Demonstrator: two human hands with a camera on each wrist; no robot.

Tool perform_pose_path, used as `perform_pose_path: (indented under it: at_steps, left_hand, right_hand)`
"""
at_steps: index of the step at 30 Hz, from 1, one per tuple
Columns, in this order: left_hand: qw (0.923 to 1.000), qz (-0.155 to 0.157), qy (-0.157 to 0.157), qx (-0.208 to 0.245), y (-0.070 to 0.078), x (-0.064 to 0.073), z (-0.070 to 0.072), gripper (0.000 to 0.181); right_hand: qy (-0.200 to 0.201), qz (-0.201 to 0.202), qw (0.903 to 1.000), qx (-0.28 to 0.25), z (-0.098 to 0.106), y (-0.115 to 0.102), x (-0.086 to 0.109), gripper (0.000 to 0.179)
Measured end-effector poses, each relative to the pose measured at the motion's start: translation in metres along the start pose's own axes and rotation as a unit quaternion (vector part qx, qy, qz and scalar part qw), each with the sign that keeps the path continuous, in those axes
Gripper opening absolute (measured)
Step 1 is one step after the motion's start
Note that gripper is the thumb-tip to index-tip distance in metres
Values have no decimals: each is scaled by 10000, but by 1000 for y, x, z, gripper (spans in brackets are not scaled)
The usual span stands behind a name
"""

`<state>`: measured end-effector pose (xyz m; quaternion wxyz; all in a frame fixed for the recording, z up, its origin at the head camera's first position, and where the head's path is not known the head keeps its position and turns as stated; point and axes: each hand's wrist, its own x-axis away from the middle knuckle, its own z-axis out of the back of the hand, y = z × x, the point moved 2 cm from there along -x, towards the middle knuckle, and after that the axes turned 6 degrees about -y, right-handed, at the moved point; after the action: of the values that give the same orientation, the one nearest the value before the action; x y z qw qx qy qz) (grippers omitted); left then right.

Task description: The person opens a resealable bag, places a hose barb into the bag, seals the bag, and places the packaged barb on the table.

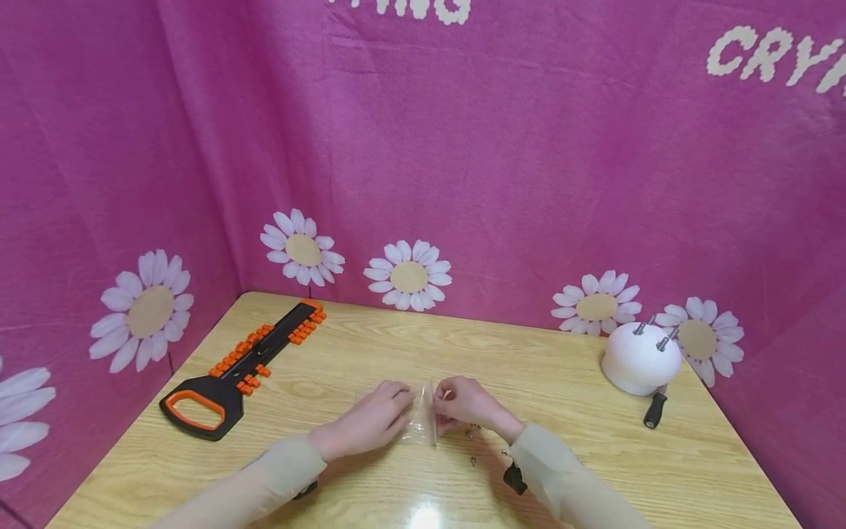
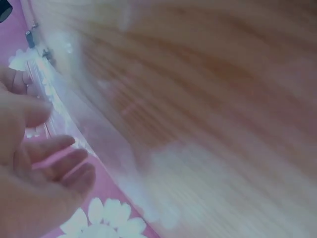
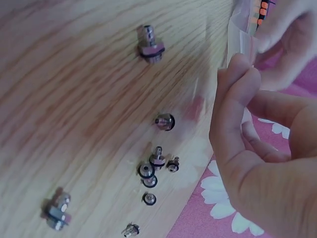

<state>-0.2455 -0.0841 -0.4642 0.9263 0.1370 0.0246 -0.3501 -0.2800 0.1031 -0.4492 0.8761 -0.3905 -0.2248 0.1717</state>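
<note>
A clear plastic bag point(image 1: 418, 422) lies between the two hands near the front middle of the table, its right edge raised. My right hand point(image 1: 465, 402) pinches that edge, with fingertips right at the strip in the right wrist view. From the other side my left hand point(image 1: 373, 417) reaches over the bag, fingers relaxed and slightly bent in the left wrist view point(image 2: 44, 168). Several small metal barbed fittings point(image 3: 151, 47) with black rings lie loose on the wood beside and below my right hand. Some of them are partly hidden by the right forearm in the head view.
A black and orange slotted holder with a loop handle point(image 1: 198, 408) lies at the left of the wooden table point(image 1: 529, 360). At the right edge stands a white rounded object point(image 1: 637, 364) with metal posts on top, a black-handled tool point(image 1: 654, 411) beside it. Pink cloth hangs behind.
</note>
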Motion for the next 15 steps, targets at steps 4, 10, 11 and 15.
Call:
perform_pose_path:
  at_steps: [4, 10, 11, 15]
  left_hand:
    - [9969, 63, 774, 118, 5, -10, -1, 14]
    - [9843, 380, 585, 1621, 8, -24, -3, 7]
    - [9795, 452, 477, 1903, 8, -26, -3, 7]
    - [9640, 756, 202, 2540, 9, -29, -6, 3]
  right_hand:
    - [-21, -14, 9997, -258, -1, -2, 1, 9]
    - [-73, 18, 9992, -391, -2, -4, 2, 10]
    - [-76, 16, 9992, -399, -1, -4, 2, 10]
    - [-165, 13, 9984, -539, 0, -5, 5, 12]
